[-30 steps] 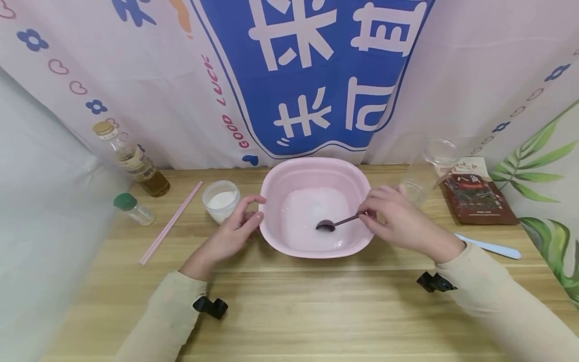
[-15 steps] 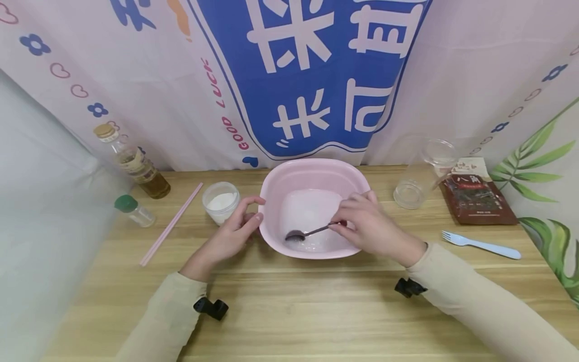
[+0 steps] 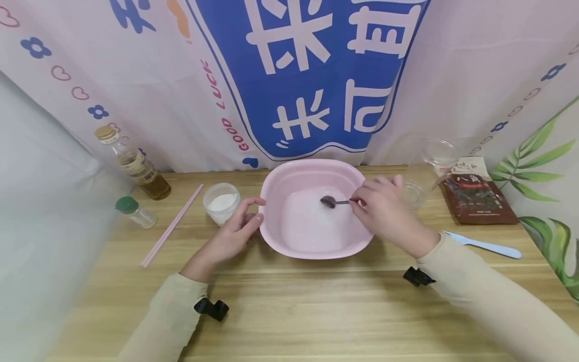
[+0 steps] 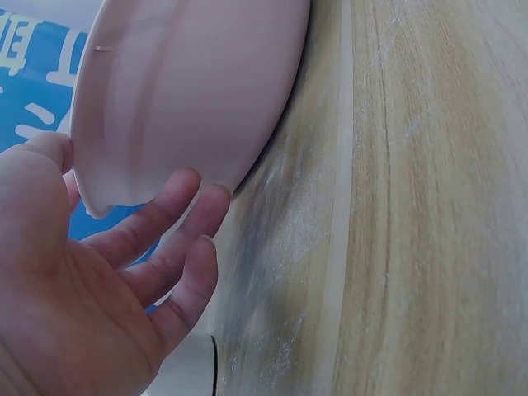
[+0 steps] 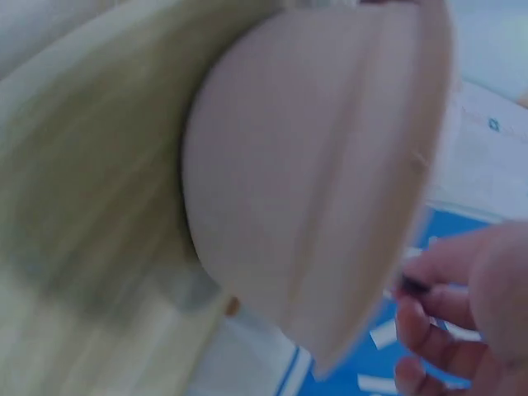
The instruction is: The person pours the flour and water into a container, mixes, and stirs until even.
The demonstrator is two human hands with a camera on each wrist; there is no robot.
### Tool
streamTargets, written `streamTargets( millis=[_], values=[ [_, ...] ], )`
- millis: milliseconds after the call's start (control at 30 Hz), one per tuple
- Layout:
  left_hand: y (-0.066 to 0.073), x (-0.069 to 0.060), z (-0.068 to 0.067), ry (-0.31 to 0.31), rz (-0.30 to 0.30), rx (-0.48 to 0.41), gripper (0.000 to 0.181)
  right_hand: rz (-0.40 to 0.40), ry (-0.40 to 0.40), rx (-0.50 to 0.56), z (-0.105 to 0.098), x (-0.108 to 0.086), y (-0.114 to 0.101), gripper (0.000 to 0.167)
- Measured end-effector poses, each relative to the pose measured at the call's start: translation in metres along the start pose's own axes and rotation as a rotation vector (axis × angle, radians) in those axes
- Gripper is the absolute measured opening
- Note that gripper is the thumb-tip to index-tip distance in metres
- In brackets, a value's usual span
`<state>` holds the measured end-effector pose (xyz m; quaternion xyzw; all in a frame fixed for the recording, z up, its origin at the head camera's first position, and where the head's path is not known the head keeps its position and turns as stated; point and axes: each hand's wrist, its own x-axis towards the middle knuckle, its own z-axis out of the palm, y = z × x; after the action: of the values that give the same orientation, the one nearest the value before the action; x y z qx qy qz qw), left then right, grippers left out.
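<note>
A pink basin (image 3: 312, 254) stands on the wooden table, with a whitish, cloudy liquid (image 3: 303, 226) in its bottom. My left hand (image 3: 232, 229) holds the basin's left rim; the left wrist view shows thumb and fingertips against its outer side. Above the right part of the basin, my right hand (image 3: 382, 208) pinches the handle of a dark spoon (image 3: 328, 202), whose bowl is over the liquid towards the back. In the right wrist view only the dark handle end (image 5: 412, 285) shows between the fingers. Left of the basin sits an open jar of white powder (image 3: 221, 201), partly behind my left hand.
Pink chopsticks (image 3: 172, 226), a green-capped shaker (image 3: 135, 212) and a corked oil bottle (image 3: 143, 173) are on the left. At right are a clear plastic container (image 3: 436, 158), a brown packet (image 3: 479, 198) and a blue fork (image 3: 493, 249). A printed curtain (image 3: 312, 75) hangs behind.
My right hand has swept the spoon through the basin: first leftward and towards the front, then back right and towards the rear. My left hand has stayed on the rim.
</note>
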<state>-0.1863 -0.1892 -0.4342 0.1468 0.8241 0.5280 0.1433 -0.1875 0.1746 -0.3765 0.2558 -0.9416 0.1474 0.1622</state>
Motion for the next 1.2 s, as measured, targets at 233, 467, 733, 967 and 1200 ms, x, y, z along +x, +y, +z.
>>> streamTargets(
  millis=[233, 467, 733, 967, 1200],
  values=[
    [0.002, -0.002, 0.000, 0.003, -0.006, -0.002, 0.036, -0.013, -0.133, 0.163, -0.023, -0.011, 0.007, 0.005],
    [0.001, -0.001, 0.000, 0.000, -0.002, -0.001, 0.037, -0.011, -0.201, 0.452, -0.009, -0.006, -0.004, 0.007],
    [0.002, -0.001, 0.000, -0.003, -0.004, 0.001, 0.036, 0.076, -0.204, 0.545, 0.006, 0.010, -0.021, 0.006],
    [0.002, -0.001, 0.001, 0.005, -0.008, 0.002, 0.036, 0.161, -0.225, 0.649, 0.015, 0.020, -0.019, 0.009],
    [0.003, -0.001, 0.000, 0.001, -0.014, 0.003, 0.036, 0.242, -0.183, 0.699, 0.021, 0.025, -0.012, 0.013]
  ],
)
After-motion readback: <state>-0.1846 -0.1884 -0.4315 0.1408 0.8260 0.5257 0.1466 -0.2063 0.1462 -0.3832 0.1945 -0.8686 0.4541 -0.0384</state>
